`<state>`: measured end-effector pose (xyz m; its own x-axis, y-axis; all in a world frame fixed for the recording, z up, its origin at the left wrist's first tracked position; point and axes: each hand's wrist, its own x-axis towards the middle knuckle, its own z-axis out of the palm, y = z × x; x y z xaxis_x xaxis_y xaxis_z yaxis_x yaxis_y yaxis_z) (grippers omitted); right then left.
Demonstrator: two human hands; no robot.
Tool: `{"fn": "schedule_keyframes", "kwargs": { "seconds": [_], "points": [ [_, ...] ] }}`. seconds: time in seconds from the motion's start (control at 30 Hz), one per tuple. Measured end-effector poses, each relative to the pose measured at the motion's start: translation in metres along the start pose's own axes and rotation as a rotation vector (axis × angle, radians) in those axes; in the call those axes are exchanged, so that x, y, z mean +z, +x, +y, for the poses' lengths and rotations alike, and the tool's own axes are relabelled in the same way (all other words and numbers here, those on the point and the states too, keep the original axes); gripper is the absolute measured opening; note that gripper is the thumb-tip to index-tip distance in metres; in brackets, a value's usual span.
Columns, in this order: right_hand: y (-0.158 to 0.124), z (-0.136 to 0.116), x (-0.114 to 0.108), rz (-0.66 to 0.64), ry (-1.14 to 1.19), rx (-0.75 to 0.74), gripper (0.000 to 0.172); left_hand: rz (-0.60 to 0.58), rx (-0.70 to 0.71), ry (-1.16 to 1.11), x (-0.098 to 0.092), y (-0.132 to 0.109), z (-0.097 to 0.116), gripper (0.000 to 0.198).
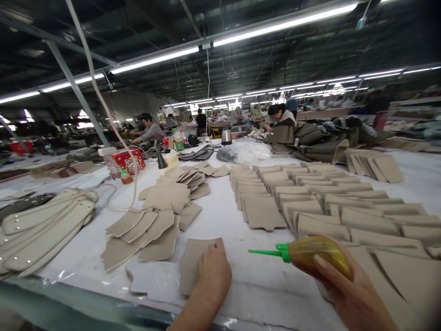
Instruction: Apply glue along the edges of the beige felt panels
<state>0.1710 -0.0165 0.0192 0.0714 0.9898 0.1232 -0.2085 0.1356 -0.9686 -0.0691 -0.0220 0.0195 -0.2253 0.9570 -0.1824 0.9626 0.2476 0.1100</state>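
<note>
In my right hand (347,280) is a squeeze glue bottle (319,255) with amber liquid inside, lying nearly level. Its long green nozzle points left, above the white table covering. My left hand (214,271) rests with curled fingers on a beige leather-like piece (189,264), gripping it near its upper right corner. Under and left of that piece lies a pale cut piece (155,278). A loose heap of similar beige pieces (165,197) spreads just beyond my left hand. Rows of overlapping folded beige pieces (310,188) extend past and beside my right hand.
Long straps with metal studs (51,225) lie at the left. Behind them stand a red box (129,161) and a second green-tipped bottle (126,177); a pale cable hangs down there. Dark olive bags (317,138) and clear plastic (248,151) lie farther back. Several people work beyond.
</note>
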Motion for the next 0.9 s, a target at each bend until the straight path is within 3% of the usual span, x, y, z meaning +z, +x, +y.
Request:
{"fn": "schedule_keyframes", "kwargs": {
  "seconds": [0.13, 0.33, 0.53, 0.9],
  "points": [
    [0.001, 0.003, 0.003, -0.025, 0.047, 0.011, 0.062, 0.034, 0.023, 0.011, 0.008, 0.003, -0.007, 0.044],
    [0.003, 0.01, 0.002, -0.102, -0.249, -0.165, 0.054, 0.067, 0.289, -0.172, 0.022, -0.003, -0.012, 0.053],
    [0.006, 0.02, 0.009, -0.221, -0.605, -0.446, 0.048, 0.05, 0.358, -0.238, 0.019, 0.004, -0.016, 0.051],
    [0.019, 0.025, 0.03, -0.376, -0.794, -0.565, 0.045, 0.045, 0.418, -0.232, 0.014, 0.008, -0.02, 0.052]
  ]
}}
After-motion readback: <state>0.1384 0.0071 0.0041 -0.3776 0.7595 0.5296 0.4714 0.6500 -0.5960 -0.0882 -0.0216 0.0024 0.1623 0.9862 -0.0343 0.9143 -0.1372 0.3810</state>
